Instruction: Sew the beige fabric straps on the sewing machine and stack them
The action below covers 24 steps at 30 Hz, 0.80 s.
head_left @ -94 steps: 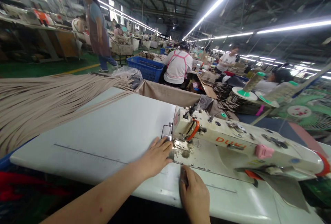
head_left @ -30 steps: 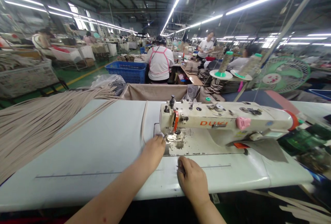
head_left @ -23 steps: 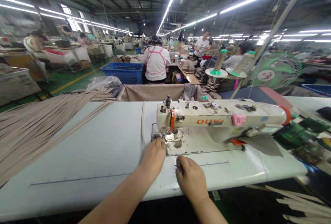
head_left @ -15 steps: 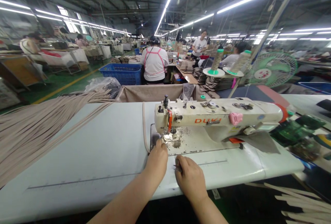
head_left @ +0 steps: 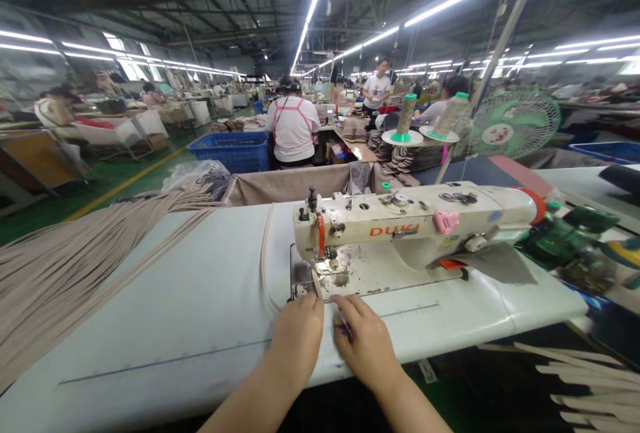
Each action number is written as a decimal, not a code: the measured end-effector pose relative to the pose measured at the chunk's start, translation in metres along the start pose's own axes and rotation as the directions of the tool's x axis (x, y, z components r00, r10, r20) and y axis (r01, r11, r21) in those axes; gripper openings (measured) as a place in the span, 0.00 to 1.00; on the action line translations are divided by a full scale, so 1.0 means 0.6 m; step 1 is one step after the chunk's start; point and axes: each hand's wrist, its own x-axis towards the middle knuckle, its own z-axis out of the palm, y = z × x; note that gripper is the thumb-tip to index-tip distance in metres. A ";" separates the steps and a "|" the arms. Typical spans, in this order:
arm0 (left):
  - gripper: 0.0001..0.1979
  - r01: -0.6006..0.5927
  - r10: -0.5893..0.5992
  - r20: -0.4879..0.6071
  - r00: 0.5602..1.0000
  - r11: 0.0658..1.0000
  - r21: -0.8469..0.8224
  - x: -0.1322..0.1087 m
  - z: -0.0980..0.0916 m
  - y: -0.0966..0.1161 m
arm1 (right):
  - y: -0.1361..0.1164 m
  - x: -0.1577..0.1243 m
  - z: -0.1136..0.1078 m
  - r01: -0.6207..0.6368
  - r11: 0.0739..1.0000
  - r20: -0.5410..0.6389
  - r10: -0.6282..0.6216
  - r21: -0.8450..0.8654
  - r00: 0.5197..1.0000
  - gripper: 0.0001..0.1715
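Observation:
A white DUKI sewing machine [head_left: 400, 226] stands on a pale table [head_left: 165, 353], and its presser foot [head_left: 323, 265] sits just beyond my hands. My left hand [head_left: 297, 339] lies over a thin beige strap [head_left: 265, 253] that curves along the tabletop and passes beneath my palm. A short length of strap runs from the foot down between my hands. My right hand [head_left: 363, 343] pinches a small metal tool [head_left: 344, 326], possibly snips, and its tip is mostly hidden by my fingers. A large bundle of beige straps [head_left: 75, 266] drapes over the table's left side.
Thread cones [head_left: 406, 116] stand behind the machine, next to a green fan [head_left: 515, 125]. Beyond the table are a cloth-lined bin [head_left: 295, 187], a blue crate [head_left: 230, 153] and a co-worker [head_left: 293, 129]. Beige strips [head_left: 575, 379] lie at lower right.
The view has turned slightly, shifting the scene left. My hands have come closer together and drawn back from the presser foot, and the beige strap's curve has moved along the table.

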 end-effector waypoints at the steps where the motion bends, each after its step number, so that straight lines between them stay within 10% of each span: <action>1: 0.15 -0.041 0.041 -0.041 0.998 0.999 -0.006 -0.006 -0.003 -0.003 | -0.008 0.002 -0.002 0.017 0.998 0.019 -0.018 0.056 1.000 0.39; 6: 0.11 -0.238 0.200 -0.389 0.899 0.970 -0.050 -0.049 -0.006 -0.018 | -0.039 0.008 0.011 0.066 0.978 0.003 -0.068 0.197 0.998 0.25; 10: 0.15 -0.161 0.051 -0.640 0.767 0.980 -0.116 -0.085 0.011 -0.031 | -0.040 0.004 0.023 0.075 0.971 -0.075 -0.060 0.228 0.995 0.14; 16: 0.28 -0.230 0.142 -0.266 0.953 0.913 -0.336 -0.067 0.050 -0.049 | -0.048 -0.006 0.010 0.078 0.981 -0.088 -0.063 0.176 0.994 0.07; 24: 0.18 -0.300 0.234 -0.380 0.895 0.946 -0.125 -0.032 0.154 -0.059 | 0.007 -0.048 -0.054 -0.021 0.998 -0.166 0.031 0.059 0.986 0.13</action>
